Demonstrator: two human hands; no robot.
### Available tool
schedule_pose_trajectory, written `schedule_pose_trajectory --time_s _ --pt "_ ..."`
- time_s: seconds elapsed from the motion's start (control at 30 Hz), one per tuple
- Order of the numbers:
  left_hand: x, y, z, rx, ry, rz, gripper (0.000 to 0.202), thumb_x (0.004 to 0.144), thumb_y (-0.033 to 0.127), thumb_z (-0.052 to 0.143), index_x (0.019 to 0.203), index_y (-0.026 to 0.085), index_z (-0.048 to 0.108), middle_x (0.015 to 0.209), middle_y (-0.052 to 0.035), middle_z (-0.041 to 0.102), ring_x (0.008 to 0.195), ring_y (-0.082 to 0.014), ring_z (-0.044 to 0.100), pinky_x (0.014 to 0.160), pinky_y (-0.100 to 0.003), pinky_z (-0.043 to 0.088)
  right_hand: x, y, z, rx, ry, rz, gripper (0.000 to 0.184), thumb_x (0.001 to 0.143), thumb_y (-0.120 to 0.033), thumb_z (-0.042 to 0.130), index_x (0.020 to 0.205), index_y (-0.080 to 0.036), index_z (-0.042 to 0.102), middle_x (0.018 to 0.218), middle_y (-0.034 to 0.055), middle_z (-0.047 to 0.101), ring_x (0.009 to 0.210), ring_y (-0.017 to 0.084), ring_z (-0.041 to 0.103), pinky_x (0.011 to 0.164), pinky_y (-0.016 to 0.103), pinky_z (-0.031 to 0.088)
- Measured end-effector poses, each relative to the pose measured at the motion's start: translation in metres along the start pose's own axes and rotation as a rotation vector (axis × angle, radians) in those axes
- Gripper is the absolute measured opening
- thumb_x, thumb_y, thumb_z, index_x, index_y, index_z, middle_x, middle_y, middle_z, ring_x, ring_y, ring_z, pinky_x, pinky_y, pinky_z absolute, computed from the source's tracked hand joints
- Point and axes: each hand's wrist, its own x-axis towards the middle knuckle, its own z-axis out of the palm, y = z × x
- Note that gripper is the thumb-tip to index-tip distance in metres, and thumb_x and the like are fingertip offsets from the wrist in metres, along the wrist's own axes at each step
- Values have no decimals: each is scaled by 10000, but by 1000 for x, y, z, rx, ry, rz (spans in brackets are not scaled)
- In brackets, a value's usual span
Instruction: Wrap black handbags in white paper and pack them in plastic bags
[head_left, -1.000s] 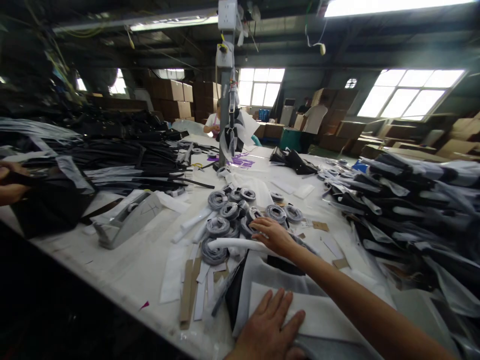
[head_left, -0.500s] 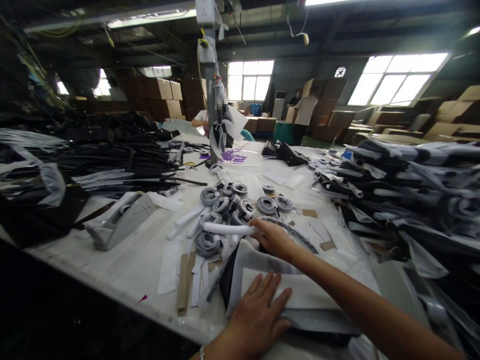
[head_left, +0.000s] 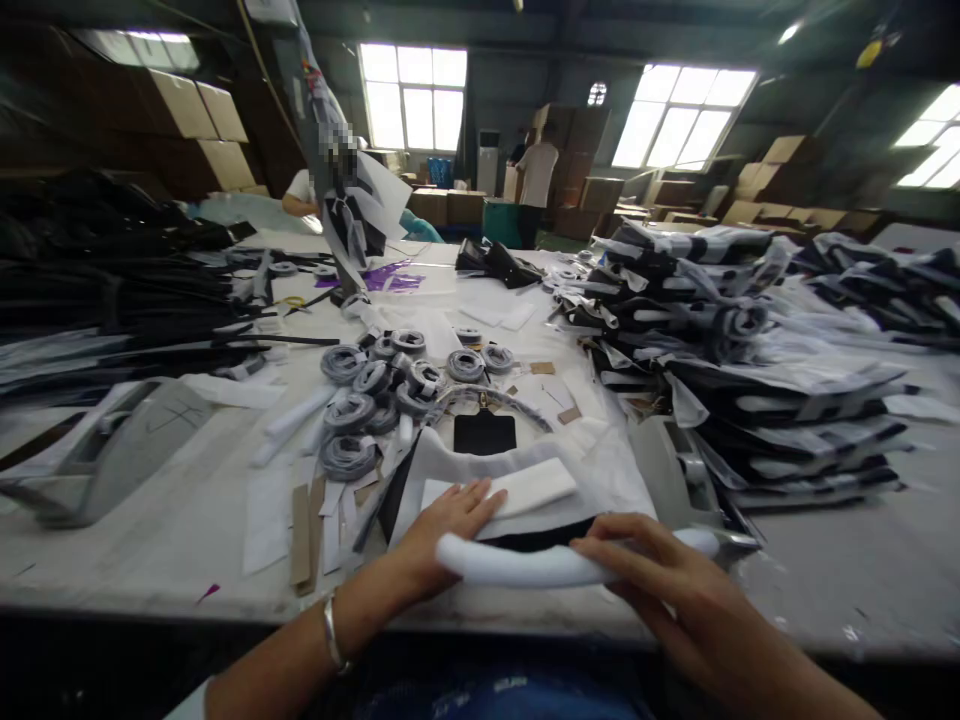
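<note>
My left hand [head_left: 454,525] lies flat, fingers stretched, over one end of a white foam strip [head_left: 538,486]. That strip rests on a bag [head_left: 435,455] wrapped in pale sheeting, with a black edge showing near me. Between the thumb and fingers of my right hand [head_left: 667,575] is a white foam tube [head_left: 517,562], held crosswise over the bag's near side. The tube's left end passes close to my left wrist; I cannot tell whether they touch. Beyond the bag's top lie a black tag [head_left: 484,434] and a curved, plastic-wrapped handle [head_left: 517,402].
Several coiled grey straps [head_left: 349,457] sit beyond and left of the bag, near brown card strips [head_left: 301,540]. Tape dispensers [head_left: 112,440] flank the work. Stacked wrapped bags [head_left: 795,430] rise at right, dark straps [head_left: 127,290] at left. A post [head_left: 330,200] stands behind; people are farther back.
My right hand has brought the foam tube from beside the coils back towards me, over the bag's near side. My left hand stays flat on the strip. The view has turned right.
</note>
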Motion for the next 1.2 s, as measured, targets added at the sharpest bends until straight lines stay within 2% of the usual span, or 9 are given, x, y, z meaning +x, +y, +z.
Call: schedule_pose_trajectory --time_s 0.1,0.27,0.43,0.57,0.67,0.8,0.97,1.07,1.2 --pt "6 -2 -17 -21 -62 13 583 935 307 574 1487 240 399 1532 -115 432 1382 -267 453 1131 -414 380 -23 -12 28 -62 -5 -38 429 933 -94 439 1280 -274 615 1112 81 676 1002 211 633 850 335 547" --pt "10 -1 -33 -22 -137 37 604 934 359 581 1489 205 399 1515 -129 452 1371 -257 469 1119 -386 391 -11 -26 88 -184 297 -86 344 958 -96 448 1183 -217 678 1058 43 742 927 220 612 825 370 476" --pt "3 1 -35 -11 -146 54 652 943 483 547 1505 208 364 1544 -124 409 1403 -261 424 1130 -407 376 14 -20 132 -229 504 -85 271 989 -141 482 1112 -228 707 1036 12 763 895 196 606 745 352 421" --pt "-2 -2 -25 25 -101 86 873 833 521 693 1534 193 289 1563 -170 362 1427 -298 378 1137 -451 369 20 -6 158 -230 568 -63 198 983 -209 557 1096 -238 717 1020 26 767 899 199 613 757 356 437" --pt "-4 -6 -8 117 -24 114 848 845 328 712 1544 214 246 1569 -179 347 1441 -299 353 1142 -491 357 17 -1 159 -209 545 -86 203 991 -220 548 1110 -229 713 1020 38 768 893 191 628 759 348 474" --pt "-8 -8 10 217 80 142 770 875 140 620 1543 209 244 1574 -180 335 1448 -289 340 1149 -499 356 6 1 125 -214 406 -214 299 1009 -144 475 1248 -201 646 1164 28 739 1033 173 637 942 338 485" --pt "-10 -5 14 280 116 151 752 882 108 577 1547 212 241 1584 -166 322 1457 -283 321 1145 -480 372 1 23 78 -425 188 -64 604 927 -121 592 1494 -216 409 1543 82 425 1441 314 343 1194 557 233" --pt "-10 -4 13 321 123 142 735 886 102 557 1545 214 252 1586 -146 325 1452 -280 333 1148 -468 370 2 41 78 -426 108 -63 618 929 -97 557 1509 -211 377 1529 67 447 1431 292 371 1196 543 274" --pt "-12 1 15 394 120 141 701 881 55 480 1532 220 281 1596 -91 318 1464 -275 307 1153 -498 346 -6 54 103 -384 216 -78 450 992 -73 410 1409 -202 518 1370 28 622 1267 219 578 1142 452 404"
